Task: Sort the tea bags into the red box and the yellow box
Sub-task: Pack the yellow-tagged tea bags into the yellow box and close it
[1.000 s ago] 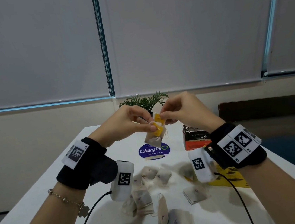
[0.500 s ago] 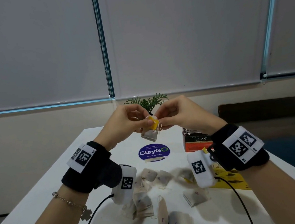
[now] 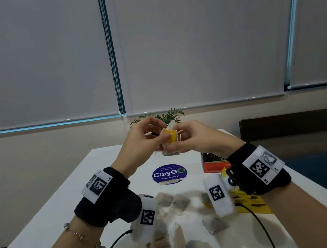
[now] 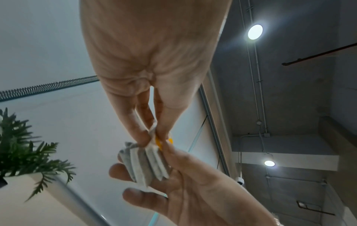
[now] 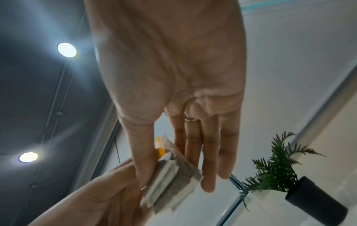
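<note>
Both hands are raised above the white table [image 3: 95,178] and hold one tea bag [image 3: 171,152] with a yellow tag [image 3: 170,136] between them. My left hand [image 3: 146,140] pinches the bag's top by the tag, also seen in the left wrist view as tea bag [image 4: 146,162]. My right hand [image 3: 191,139] pinches the bag [image 5: 173,180] between thumb and fingers. Several loose tea bags [image 3: 180,240] lie on the table below. The red box [image 3: 214,164] stands at the right, with the yellow box [image 3: 253,205] nearer, partly hidden by my right wrist.
A round blue ClayGO sticker [image 3: 169,174] marks the table's middle. A small potted plant [image 3: 168,116] stands at the far edge behind my hands. A dark bench [image 3: 293,127] runs along the right. Cables trail from both wrist cameras over the near table.
Both hands have lifted the tea bag slightly and drawn closer together. The yellow tag now lies folded against the bag's top, and the bag hangs shorter below the fingers.
</note>
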Demonstrator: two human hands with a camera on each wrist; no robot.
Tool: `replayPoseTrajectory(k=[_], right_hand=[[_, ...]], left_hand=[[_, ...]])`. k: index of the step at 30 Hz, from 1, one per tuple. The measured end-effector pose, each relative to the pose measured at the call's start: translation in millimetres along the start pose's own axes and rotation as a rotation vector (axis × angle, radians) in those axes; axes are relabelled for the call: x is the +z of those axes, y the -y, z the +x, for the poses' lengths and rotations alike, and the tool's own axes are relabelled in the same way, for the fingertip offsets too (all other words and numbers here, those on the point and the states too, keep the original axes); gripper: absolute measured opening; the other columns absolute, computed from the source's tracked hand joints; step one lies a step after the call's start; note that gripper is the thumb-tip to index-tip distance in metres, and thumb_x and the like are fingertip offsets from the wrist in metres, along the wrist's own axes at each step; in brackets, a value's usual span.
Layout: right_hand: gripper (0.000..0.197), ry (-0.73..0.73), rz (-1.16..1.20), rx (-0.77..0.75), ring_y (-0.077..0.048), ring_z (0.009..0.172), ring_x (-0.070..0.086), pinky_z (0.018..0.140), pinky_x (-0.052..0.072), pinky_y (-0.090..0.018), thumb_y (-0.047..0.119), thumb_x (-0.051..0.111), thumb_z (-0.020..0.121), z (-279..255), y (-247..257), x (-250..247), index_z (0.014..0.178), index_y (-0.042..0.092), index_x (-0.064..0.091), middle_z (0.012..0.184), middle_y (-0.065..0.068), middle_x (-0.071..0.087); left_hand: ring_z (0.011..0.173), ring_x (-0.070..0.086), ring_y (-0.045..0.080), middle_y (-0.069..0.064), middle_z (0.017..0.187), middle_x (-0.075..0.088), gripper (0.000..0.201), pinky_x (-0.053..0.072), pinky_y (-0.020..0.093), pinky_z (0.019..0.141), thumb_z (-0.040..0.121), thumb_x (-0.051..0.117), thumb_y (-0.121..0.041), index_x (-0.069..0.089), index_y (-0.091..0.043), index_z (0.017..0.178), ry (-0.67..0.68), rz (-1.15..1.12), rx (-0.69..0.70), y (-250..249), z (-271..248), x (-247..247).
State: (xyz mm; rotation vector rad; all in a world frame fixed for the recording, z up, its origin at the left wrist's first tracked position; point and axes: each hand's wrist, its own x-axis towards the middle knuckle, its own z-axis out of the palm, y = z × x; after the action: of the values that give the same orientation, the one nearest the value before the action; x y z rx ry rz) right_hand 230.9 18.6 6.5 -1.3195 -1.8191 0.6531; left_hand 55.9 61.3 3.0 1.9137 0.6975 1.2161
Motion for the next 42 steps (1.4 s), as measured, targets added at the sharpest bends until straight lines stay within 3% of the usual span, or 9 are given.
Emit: replayPoseTrajectory(k=[3,6,9,12,16,21,27,35,42], right_hand=[[0.033,0.04,0.094,0.061,-0.023,0.097,0.072,0.087,0.058,-0.035,0.02,0.073,0.086,-11,-2,-7,0.114,0.004,0.065,0.105,-0.014,0.073],[0.03,0.041,0.151,0.153,-0.026,0.091,0.073,0.082,0.059,-0.032,0.013,0.069,0.089,-34,-9,-23,0.111,-0.005,0.062,0.103,-0.021,0.072],[0.032,0.006,0.077,0.224,-0.025,0.089,0.073,0.08,0.058,-0.031,0.021,0.071,0.086,-61,-20,-43,0.107,-0.003,0.064,0.096,-0.017,0.074],[0.029,-0.028,0.142,0.24,-0.023,0.085,0.073,0.079,0.059,-0.03,0.019,0.068,0.089,-86,-31,-56,0.102,-0.007,0.065,0.09,-0.015,0.074],[0.031,-0.142,0.243,0.231,-0.029,0.092,0.072,0.083,0.059,-0.031,0.016,0.066,0.09,-114,-49,-68,0.106,-0.011,0.064,0.1,-0.022,0.072],[0.022,-0.227,0.168,0.23,-0.023,0.091,0.073,0.076,0.056,-0.022,0.018,0.072,0.086,-134,-62,-82,0.101,0.002,0.072,0.1,-0.014,0.072],[0.024,-0.261,0.229,0.293,-0.02,0.089,0.073,0.072,0.055,-0.019,0.014,0.068,0.088,-148,-76,-92,0.106,0.0,0.071,0.099,-0.014,0.074],[0.027,-0.316,0.227,0.354,-0.014,0.073,0.073,0.064,0.054,-0.017,0.013,0.071,0.085,-152,-86,-97,0.103,-0.007,0.063,0.084,-0.012,0.074],[0.025,-0.295,0.111,0.357,-0.014,0.081,0.07,0.067,0.053,-0.016,0.02,0.073,0.083,-153,-90,-94,0.096,-0.002,0.07,0.095,-0.014,0.07]], left_hand=[[0.073,0.069,0.015,0.011,0.093,0.065,0.02,0.058,0.029,0.061,0.085,0.07,-0.007,0.063,-0.014,0.103,0.027,-0.037,-0.021,0,-2,11],[0.069,0.069,0.011,0.007,0.088,0.066,0.017,0.06,0.028,0.063,0.088,0.068,-0.008,0.064,-0.008,0.104,0.15,-0.004,-0.095,0,-5,28],[0.068,0.066,0.014,0.011,0.084,0.066,0.012,0.06,0.029,0.066,0.088,0.067,-0.01,0.065,-0.002,0.096,0.301,0.112,-0.102,-3,-5,52],[0.067,0.064,0.014,0.011,0.087,0.064,0.016,0.056,0.021,0.059,0.091,0.064,-0.015,0.061,-0.001,0.098,0.397,0.146,-0.102,-10,-1,81],[0.069,0.061,0.015,0.008,0.083,0.064,0.012,0.054,0.022,0.062,0.094,0.06,-0.016,0.058,-0.006,0.1,0.488,0.102,-0.16,-17,9,115],[0.059,0.059,0.01,0.005,0.073,0.063,0.009,0.052,0.017,0.053,0.094,0.06,-0.017,0.057,-0.009,0.096,0.498,0.134,-0.204,-19,17,144],[0.059,0.057,0.01,0.003,0.071,0.064,0.009,0.047,0.018,0.053,0.091,0.063,-0.02,0.06,-0.013,0.087,0.55,0.23,-0.202,-16,17,163],[0.047,0.057,0.0,0.002,0.072,0.067,0.023,0.041,0.014,0.044,0.09,0.065,-0.03,0.064,-0.008,0.097,0.584,0.273,-0.191,-15,16,171],[0.04,0.051,-0.002,0.003,0.069,0.065,0.016,0.036,0.012,0.039,0.088,0.067,-0.023,0.064,-0.009,0.096,0.606,0.313,-0.194,-12,16,174]])
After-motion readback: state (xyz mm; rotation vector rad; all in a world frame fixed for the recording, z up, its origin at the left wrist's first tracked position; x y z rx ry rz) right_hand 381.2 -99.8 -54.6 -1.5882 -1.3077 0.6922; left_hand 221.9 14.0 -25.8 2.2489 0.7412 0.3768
